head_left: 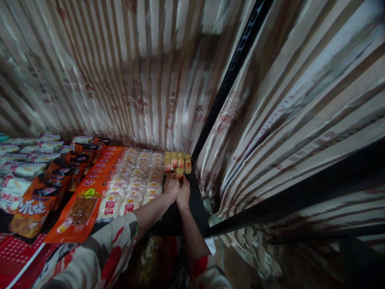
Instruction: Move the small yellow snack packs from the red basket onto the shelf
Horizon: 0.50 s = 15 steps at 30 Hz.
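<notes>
My left hand (171, 186) and my right hand (183, 193) meet at the right end of a black shelf (195, 208). Between their fingertips is a small yellow wrapped snack (179, 171), gripped from both sides. Just behind it, several yellow snack packs (177, 156) with red labels stand in tight rows. To the left of my hands lie rows of clear-wrapped round white crackers (129, 202), and my left forearm passes over their front edge. My fingers partly hide the held pack.
Orange bags of stick snacks (81, 204), black-and-orange snack bags (33, 208) and white packets (15, 190) fill the left. A red basket (18, 257) stands at lower left. A black metal post (228, 80) rises at the shelf corner, before striped curtains (144, 72).
</notes>
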Available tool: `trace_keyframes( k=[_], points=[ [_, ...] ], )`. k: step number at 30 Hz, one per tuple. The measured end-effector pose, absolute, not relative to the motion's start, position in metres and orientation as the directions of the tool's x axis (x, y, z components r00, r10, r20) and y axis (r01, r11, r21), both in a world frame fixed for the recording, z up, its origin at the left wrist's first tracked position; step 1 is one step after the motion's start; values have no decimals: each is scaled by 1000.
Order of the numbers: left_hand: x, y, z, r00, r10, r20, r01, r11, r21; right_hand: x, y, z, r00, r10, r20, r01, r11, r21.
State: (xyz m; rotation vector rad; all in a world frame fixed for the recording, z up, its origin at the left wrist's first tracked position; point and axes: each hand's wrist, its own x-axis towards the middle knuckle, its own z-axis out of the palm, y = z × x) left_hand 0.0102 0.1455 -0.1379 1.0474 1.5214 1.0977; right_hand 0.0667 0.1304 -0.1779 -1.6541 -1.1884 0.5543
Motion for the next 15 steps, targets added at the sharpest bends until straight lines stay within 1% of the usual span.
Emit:
trace_keyframes(
  k=[8, 15],
  points=[
    [11, 145, -126, -197, 957, -212, 123, 238, 963, 67, 147, -181, 419, 885, 202, 506, -43, -861],
    [10, 152, -136, -197, 960, -198, 110, 222, 969, 66, 157, -186, 390, 884, 259, 534, 12, -846]
  ],
)
